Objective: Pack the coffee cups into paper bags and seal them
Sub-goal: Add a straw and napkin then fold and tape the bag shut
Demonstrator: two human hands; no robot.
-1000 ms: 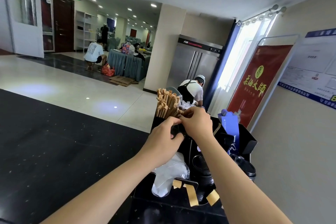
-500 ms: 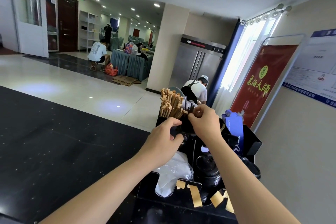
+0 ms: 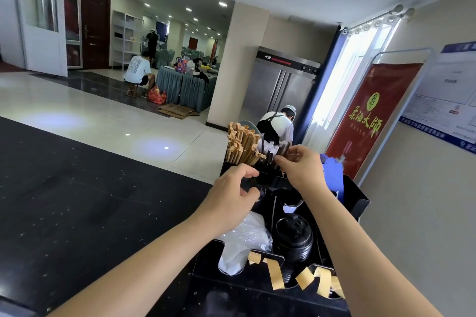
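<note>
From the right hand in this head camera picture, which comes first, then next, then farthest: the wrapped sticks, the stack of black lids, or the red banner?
1. Wrapped sticks, just left of the right hand.
2. Stack of black lids, below it in the black organizer.
3. Red banner, far behind on the right.

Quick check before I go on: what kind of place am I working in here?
Probably a drinks service counter in a restaurant or banquet hall: a black organizer holding paper-wrapped sticks and stacked cup lids, a steel commercial fridge, and skirted tables behind.
</note>
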